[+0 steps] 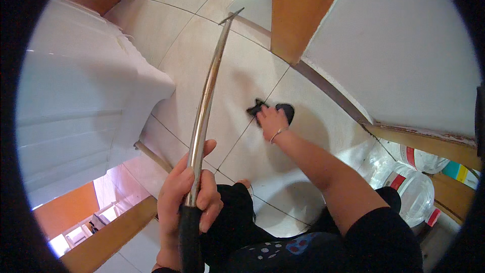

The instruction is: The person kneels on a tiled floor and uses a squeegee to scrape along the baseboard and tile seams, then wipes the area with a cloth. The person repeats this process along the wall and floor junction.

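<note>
My left hand (172, 193) is wrapped around a metal pole (206, 102), just above its black grip (190, 231). The pole slants away from me over the floor, and a thin flat head (232, 16) crosses its far end. Low at the tiled floor, my right hand (273, 123) has its fingers on a crumpled black piece, apparently a cloth (287, 112). Parts of the black material stick out on both sides of the fingers, and the hand is a little blurred. A bracelet circles the right wrist.
To the left stands a large white panel (83, 94) with a curved lower corner. A wooden door frame (308, 11) and a white wall (401, 45) border the right. Large clear plastic bottles (413, 197) lie at lower right. My bare foot (244, 183) shows below.
</note>
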`<action>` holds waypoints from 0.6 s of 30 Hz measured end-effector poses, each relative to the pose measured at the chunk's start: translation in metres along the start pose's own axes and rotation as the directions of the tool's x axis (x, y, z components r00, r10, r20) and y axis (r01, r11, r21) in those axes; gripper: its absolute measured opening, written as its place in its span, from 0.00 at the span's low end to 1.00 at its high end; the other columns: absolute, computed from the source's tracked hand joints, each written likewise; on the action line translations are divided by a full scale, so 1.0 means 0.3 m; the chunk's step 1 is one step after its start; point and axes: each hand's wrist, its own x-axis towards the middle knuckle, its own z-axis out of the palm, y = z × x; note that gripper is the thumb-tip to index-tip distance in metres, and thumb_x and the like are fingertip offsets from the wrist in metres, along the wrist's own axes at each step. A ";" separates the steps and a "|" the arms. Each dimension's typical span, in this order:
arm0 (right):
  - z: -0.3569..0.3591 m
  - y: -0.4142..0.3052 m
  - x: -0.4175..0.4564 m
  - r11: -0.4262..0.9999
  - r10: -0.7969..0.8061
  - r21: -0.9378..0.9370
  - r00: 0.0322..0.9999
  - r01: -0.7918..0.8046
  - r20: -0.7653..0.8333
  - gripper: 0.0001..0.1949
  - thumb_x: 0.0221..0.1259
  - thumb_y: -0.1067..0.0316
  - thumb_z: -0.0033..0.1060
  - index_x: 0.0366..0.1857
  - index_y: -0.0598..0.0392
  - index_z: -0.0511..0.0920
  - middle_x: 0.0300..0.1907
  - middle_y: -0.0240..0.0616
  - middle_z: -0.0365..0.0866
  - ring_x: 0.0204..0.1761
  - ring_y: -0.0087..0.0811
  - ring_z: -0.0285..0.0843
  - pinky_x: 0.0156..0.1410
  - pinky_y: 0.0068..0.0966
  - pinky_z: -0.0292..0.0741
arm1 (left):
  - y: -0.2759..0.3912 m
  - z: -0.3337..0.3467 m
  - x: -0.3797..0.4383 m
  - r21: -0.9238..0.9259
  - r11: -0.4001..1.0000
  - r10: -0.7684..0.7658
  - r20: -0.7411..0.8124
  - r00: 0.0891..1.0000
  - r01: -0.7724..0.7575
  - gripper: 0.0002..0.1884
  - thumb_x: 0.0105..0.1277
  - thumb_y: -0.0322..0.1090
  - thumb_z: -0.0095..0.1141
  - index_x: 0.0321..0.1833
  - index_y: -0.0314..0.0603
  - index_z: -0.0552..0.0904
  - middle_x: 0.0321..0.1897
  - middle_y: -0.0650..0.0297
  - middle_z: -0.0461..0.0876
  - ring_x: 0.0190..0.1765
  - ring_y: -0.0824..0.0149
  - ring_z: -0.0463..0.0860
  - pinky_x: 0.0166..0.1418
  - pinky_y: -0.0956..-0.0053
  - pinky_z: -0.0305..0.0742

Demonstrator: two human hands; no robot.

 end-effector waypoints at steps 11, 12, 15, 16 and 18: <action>-0.068 0.355 0.154 0.969 0.228 -0.108 0.973 -0.224 0.025 0.31 0.60 0.49 0.53 0.68 0.43 0.60 0.69 0.38 0.60 0.70 0.40 0.55 0.65 0.53 0.63 | -0.052 0.031 -0.372 -0.326 0.937 0.076 -0.167 0.983 -0.128 0.30 0.73 0.37 0.34 0.69 0.19 0.44 0.14 0.60 0.68 0.09 0.66 0.71 0.08 0.79 0.63; -0.047 0.382 0.160 0.968 0.189 -0.160 0.981 -0.192 -0.036 0.31 0.62 0.48 0.51 0.69 0.43 0.58 0.70 0.39 0.59 0.70 0.40 0.55 0.65 0.53 0.63 | -0.067 0.032 -0.417 -0.351 0.921 0.105 -0.194 0.975 -0.169 0.31 0.73 0.36 0.33 0.69 0.19 0.42 0.14 0.59 0.69 0.09 0.66 0.71 0.09 0.78 0.64; -0.038 0.283 0.138 0.964 0.181 -0.192 0.982 -0.187 -0.046 0.26 0.65 0.56 0.48 0.67 0.45 0.62 0.68 0.40 0.62 0.67 0.40 0.60 0.63 0.47 0.65 | -0.108 0.021 -0.533 -0.297 0.935 0.138 -0.201 0.970 -0.195 0.32 0.73 0.37 0.35 0.69 0.19 0.41 0.14 0.58 0.70 0.09 0.66 0.71 0.08 0.77 0.64; -0.028 0.228 0.122 0.973 0.138 -0.187 0.990 -0.135 0.002 0.23 0.66 0.59 0.46 0.65 0.46 0.64 0.66 0.40 0.64 0.65 0.39 0.63 0.62 0.45 0.66 | -0.133 0.024 -0.567 -0.304 0.926 0.155 -0.237 0.959 -0.225 0.32 0.73 0.37 0.35 0.69 0.19 0.41 0.14 0.58 0.70 0.09 0.66 0.71 0.08 0.77 0.64; 0.060 0.114 0.060 0.947 -0.027 -0.320 0.991 -0.017 -0.131 0.24 0.56 0.59 0.57 0.58 0.50 0.69 0.58 0.42 0.71 0.59 0.39 0.70 0.56 0.37 0.73 | -0.189 0.044 -0.633 -0.310 0.906 0.193 -0.303 0.933 -0.288 0.33 0.73 0.38 0.37 0.69 0.18 0.41 0.13 0.58 0.69 0.09 0.66 0.71 0.08 0.76 0.63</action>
